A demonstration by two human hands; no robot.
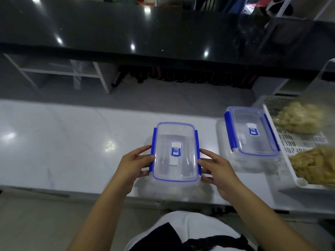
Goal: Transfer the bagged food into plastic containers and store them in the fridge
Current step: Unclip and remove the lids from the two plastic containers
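Blue clips run down both long sides of the near box [175, 153], a clear plastic container with its lid on, and both hands are on it. The left hand [133, 164] grips the left edge, fingers curled against the blue clip there, and the right hand [216, 169] grips the right edge the same way, so the box sits clamped between them at the front of the pale worktop [63, 142]. Whether the clips are snapped down or already loose is too fine to tell.

A second box [251, 132], same make and also lidded, stands to the right, just beside a white slatted tray [290, 147]. In that tray lie two clear bags of pale yellowish food, the far bag [299, 117] and the near bag [315, 164], both apparently full; what the food is I cannot make out.

Judging by this, the task is barely begun. Both boxes look empty through their clear walls, both lids are in place, and no food has left the bags. The step in hand is probably opening the near box. Left to do: unclip and lift the lids, fill each box from a bag, close them, and carry them to the fridge, which is not in view
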